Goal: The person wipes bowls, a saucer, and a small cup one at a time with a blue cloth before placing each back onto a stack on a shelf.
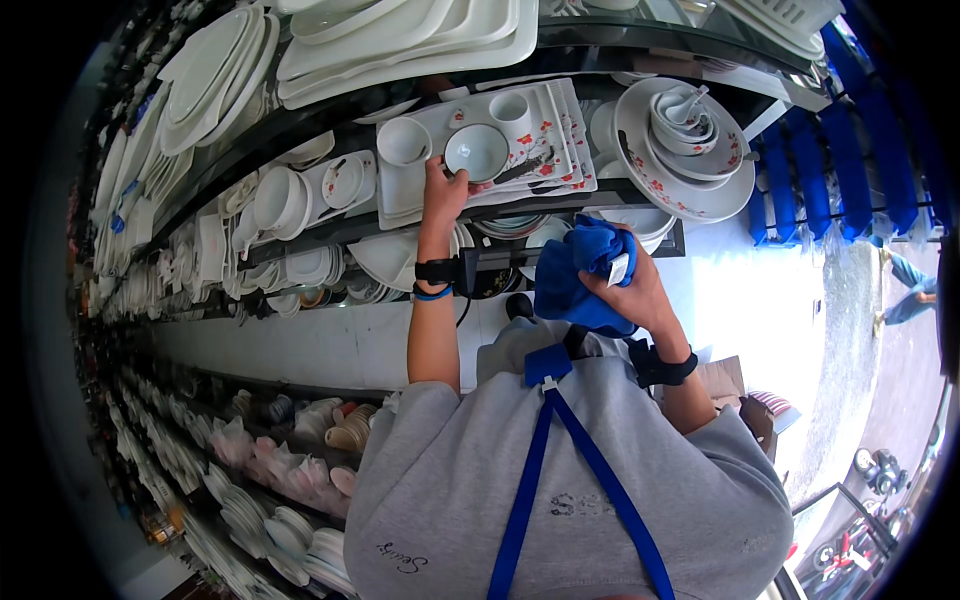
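Observation:
My left hand (445, 196) grips the near rim of a small white bowl (476, 153), thumb at the edge and fingers partly hidden below. The bowl is over a stack of white rectangular plates (551, 142) with red flower patterns. A white cup (510, 114) stands just behind it, and another round white bowl (404, 141) sits to its left. In my right hand (636, 289) is a bunched blue cloth (585, 274) with a white tag, held in front of the shelf edge.
Right of the plates, nested flowered bowls and a spoon rest on a large round plate (634, 169) that overhangs the shelf end. Large white platters (420, 64) fill the upper shelf. More crockery (281, 199) lies leftward. Behind me are shelves of stacked dishes (289, 532) and a cardboard box (724, 379).

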Motion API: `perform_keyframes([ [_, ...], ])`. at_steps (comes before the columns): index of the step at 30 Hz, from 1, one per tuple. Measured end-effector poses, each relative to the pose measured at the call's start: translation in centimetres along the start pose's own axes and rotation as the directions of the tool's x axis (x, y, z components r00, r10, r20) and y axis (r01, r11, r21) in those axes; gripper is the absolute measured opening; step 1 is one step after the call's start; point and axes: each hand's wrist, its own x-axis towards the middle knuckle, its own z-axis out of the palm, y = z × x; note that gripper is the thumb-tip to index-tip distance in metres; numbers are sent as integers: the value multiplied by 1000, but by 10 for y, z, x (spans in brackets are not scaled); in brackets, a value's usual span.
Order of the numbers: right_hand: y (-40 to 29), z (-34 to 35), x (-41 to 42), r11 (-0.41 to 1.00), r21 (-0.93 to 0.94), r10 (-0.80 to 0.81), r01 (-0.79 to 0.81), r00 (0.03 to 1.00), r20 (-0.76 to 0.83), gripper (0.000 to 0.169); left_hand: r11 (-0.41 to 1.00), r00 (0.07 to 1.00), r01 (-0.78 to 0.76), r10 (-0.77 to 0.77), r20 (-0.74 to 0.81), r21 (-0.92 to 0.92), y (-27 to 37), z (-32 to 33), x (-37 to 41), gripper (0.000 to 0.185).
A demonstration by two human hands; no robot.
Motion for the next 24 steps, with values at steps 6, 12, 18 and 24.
perform_keyframes([
  [6,-1,15,3,1000,-11,7,-7,1000,-4,75,999,993,37,-33,113,-36,7,-10,-8,47],
  [12,-8,22,6,1000,-16,1,-2,1000,-30,76,989,991,77,-63,117,-123,12,-8,-28,52],
  [18,-22,25,8,996,86,25,-12,989,-144,78,988,981,118,-101,166,-98,26,-12,-62,54],
  [24,-28,32,13,991,76,-86,109,963,-254,79,991,968,126,-116,222,-33,24,-20,-99,57],
])
